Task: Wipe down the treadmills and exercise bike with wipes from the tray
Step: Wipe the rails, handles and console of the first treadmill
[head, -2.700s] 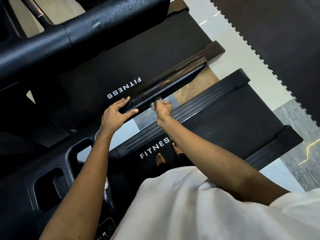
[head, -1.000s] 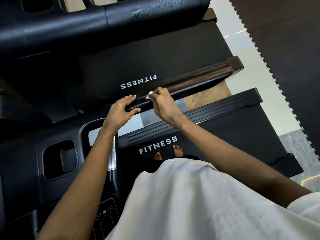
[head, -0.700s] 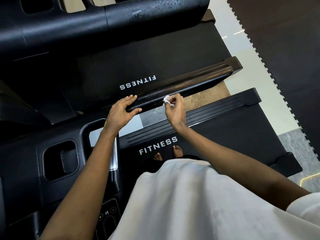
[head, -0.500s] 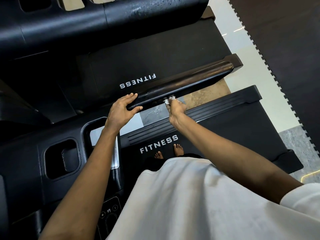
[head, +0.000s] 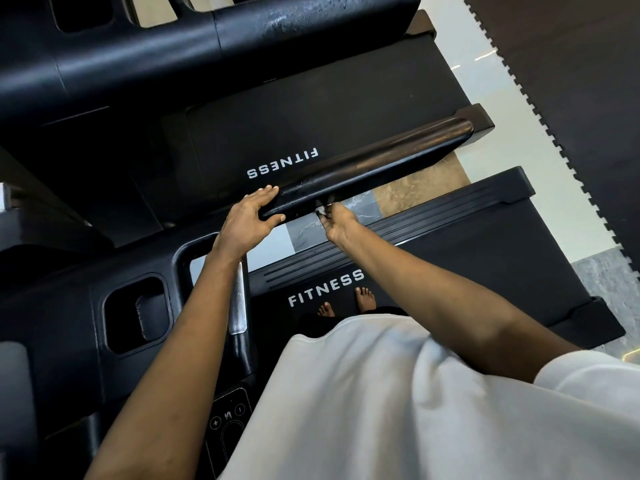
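Observation:
A long black treadmill handrail (head: 381,164) runs diagonally from the centre up to the right. My left hand (head: 247,221) rests on its near end, fingers straight over the top and thumb below. My right hand (head: 337,223) is under the rail's lower edge and pinches a small crumpled white wipe (head: 321,211) against the underside. Most of the wipe is hidden by the fingers and the rail. I stand barefoot on the near treadmill belt (head: 467,258) marked FITNESS. A second treadmill belt (head: 311,109) lies beyond the rail.
The black console (head: 69,306) with a cup recess (head: 138,313) and control buttons (head: 228,415) fills the lower left. A thick black bar (head: 207,39) crosses the top. Pale floor tile (head: 502,98) and a dark interlocking mat (head: 571,81) lie to the right.
My right hand slid the wipe back and forth along the rail, from its top edge down to its underside. My left hand stayed on the rail's near end.

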A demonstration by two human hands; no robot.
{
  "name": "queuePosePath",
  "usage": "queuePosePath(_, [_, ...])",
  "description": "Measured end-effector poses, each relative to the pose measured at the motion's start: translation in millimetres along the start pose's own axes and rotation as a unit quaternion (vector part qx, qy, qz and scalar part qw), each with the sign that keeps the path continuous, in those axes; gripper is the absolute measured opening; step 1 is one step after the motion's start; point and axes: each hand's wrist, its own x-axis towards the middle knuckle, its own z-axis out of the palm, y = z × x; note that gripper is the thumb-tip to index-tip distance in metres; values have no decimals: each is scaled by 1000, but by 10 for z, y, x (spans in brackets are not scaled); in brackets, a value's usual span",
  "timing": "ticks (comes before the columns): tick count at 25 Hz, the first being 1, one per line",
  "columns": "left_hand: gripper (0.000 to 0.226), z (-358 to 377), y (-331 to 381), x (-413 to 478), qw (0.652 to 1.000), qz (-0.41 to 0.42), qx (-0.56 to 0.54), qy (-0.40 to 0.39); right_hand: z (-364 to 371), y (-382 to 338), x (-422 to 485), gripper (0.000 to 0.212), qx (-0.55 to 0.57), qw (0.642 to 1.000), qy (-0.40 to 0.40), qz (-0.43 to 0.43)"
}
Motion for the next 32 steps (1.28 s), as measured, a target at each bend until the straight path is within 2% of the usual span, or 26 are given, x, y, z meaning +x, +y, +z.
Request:
queuePosePath(2, [65, -31, -104, -62, 1000, 6, 31, 1, -14, -52, -29, 26, -4, 1000, -21, 22])
queuePosePath(5, [64, -36, -213, -170, 999, -3, 35, 27, 43, -8, -92, 26, -16, 998, -46, 46])
queuePosePath(9, [63, 18, -177, -205, 998, -2, 31, 58, 164, 84, -238, 27, -64, 996, -41, 36])
queuePosePath(11, [64, 17, -171, -209, 998, 0, 30, 61, 175, 120, -391, 25, -81, 993, -79, 30])
queuePosePath(13, [64, 22, -182, -221, 998, 4, 28, 63, 104, 56, -541, 16, -139, 981, -133, -16])
queuePosePath(14, [64, 24, -181, -218, 997, 5, 30, 65, 44, -25, -589, 10, -212, 961, -149, -98])
queuePosePath(15, [64, 22, -177, -211, 997, 5, 32, 64, -23, -138, -614, 6, -313, 912, -148, -221])
queuePosePath(17, [64, 14, -173, -202, 997, -2, 34, 66, -83, -389, -602, 8, -470, 745, -136, -453])
queuePosePath(18, [65, 12, -163, -203, 997, -11, 30, 68, -63, -472, -577, 13, -511, 671, -139, -519])
queuePosePath(20, [65, 19, -118, -198, 997, -27, 19, 67, 1, -517, -492, 23, -584, 560, -159, -566])
queuePosePath(22, [63, 7, -97, -159, 997, -38, 2, 66, 51, -409, -448, 30, -662, 468, -197, -551])
queuePosePath(24, [63, 19, -116, -133, 997, -46, -10, 60, -13, -346, -425, 40, -716, 410, -219, -522])
queuePosePath(26, [65, 42, -146, -102, 997, -58, -15, 56, -59, -487, -362, 51, -749, 368, -203, -511])
queuePosePath(29, [69, 69, -145, -51, 996, -77, -20, 46, -46, -675, -327, 55, -801, 347, -152, -465])
queuePosePath(32, [73, 111, -75, -30, 994, -103, -10, 42, 70, -575, -364, 67, -830, 338, -191, -400])
